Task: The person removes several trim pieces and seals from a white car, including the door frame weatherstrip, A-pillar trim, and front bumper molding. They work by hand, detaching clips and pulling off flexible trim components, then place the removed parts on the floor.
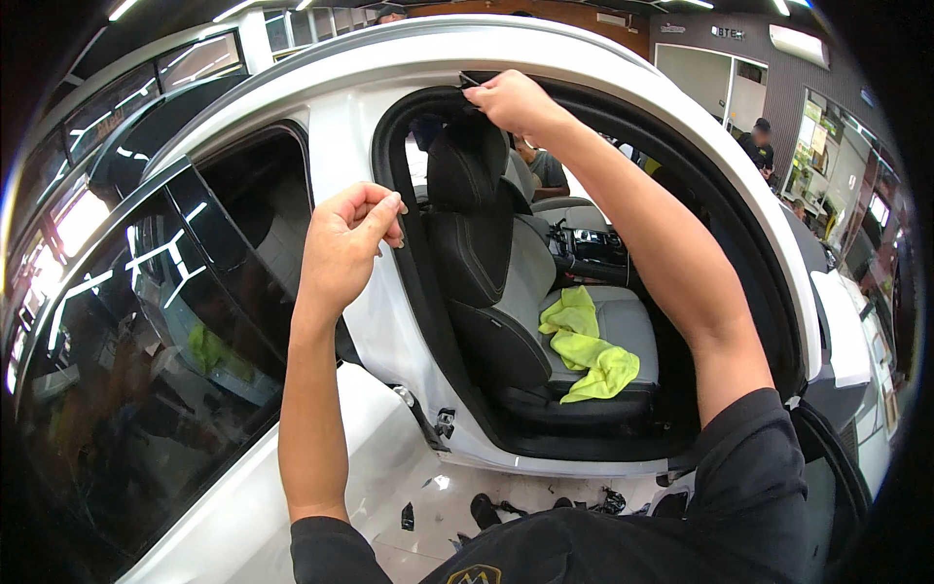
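Observation:
My right hand (520,105) is raised to the top of a white car's door opening, its fingertips pinched on a thin black strip (469,77) at the upper corner of the frame. Lower and to the left, my left hand (355,229) is in front of the white door pillar (341,146), thumb and fingers pressed together. Anything between those fingers is too small to make out. Along the opening runs a black rubber seal (394,175). Inside, a grey and black seat (477,263) carries a crumpled yellow-green cloth (589,350).
At the left a car door (165,360) with dark glass stands ajar. Dark scraps (408,516) lie on the pale floor (438,492) by my feet. One person (545,170) shows through the car's far side; another (757,148) stands at the back right.

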Available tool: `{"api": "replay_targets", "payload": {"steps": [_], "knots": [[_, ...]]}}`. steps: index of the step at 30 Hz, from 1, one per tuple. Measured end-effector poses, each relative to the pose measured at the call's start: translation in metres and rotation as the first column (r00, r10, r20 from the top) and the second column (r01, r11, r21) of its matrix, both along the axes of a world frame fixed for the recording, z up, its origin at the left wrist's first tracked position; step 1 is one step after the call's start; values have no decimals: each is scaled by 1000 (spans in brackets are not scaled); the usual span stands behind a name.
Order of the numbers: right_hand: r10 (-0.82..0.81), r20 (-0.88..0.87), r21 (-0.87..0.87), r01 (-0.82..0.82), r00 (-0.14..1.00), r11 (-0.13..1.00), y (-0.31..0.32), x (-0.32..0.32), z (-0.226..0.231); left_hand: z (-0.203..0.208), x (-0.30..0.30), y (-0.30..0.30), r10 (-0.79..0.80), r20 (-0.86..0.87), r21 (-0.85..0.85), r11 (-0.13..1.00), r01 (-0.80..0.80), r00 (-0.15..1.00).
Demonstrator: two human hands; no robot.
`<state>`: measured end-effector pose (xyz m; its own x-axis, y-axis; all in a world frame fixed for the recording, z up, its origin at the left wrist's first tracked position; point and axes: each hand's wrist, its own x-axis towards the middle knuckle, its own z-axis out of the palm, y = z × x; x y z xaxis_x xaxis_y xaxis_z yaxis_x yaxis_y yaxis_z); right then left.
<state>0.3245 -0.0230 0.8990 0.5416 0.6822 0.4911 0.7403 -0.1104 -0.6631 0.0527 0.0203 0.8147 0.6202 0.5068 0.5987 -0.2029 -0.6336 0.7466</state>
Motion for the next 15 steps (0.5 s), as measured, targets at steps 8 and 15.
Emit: {"api": "replay_targets", "payload": {"steps": [8,15], "knots": [[185,-249,105,-164,951,981,-73,-5,-25,2,21,8,-24,-71,-152,988,13,997],[240,-288,187,-191,927,964,-134,-17,-48,38,157,3,-453,151,-625,645,440,879]]}}
